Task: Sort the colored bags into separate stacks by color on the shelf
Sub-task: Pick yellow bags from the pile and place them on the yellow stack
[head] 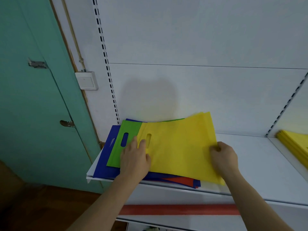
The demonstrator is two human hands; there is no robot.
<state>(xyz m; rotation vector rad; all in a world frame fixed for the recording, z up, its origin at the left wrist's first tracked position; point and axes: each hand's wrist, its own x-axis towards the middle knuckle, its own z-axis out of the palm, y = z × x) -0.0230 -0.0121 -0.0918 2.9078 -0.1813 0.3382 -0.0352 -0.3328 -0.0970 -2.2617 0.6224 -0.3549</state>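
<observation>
- A teal door (33,97) stood at the far left, a white wall switch (86,80) just beside its frame.
- A blue bag (105,157) lay lowest in the mixed pile at the left end of the white shelf (250,164); a green bag (128,129) lay on it, its slot handle showing.
- The left hand (135,157) rested flat, fingers straight, across the green bag's edge and the handle end of the yellow bag (180,147) — pressing, not gripping.
- The yellow bag lay topmost on the pile, its far end lifted slightly off it; a red bag (181,180) peeked out beneath at the front edge.
- The right hand (223,155) pinched the yellow bag's right edge, fingers curled round it.
- A separate yellow stack (295,144) sat in the next shelf bay at the far right — well apart from the pile.
- A red strip (180,210) ran along the shelf below.
</observation>
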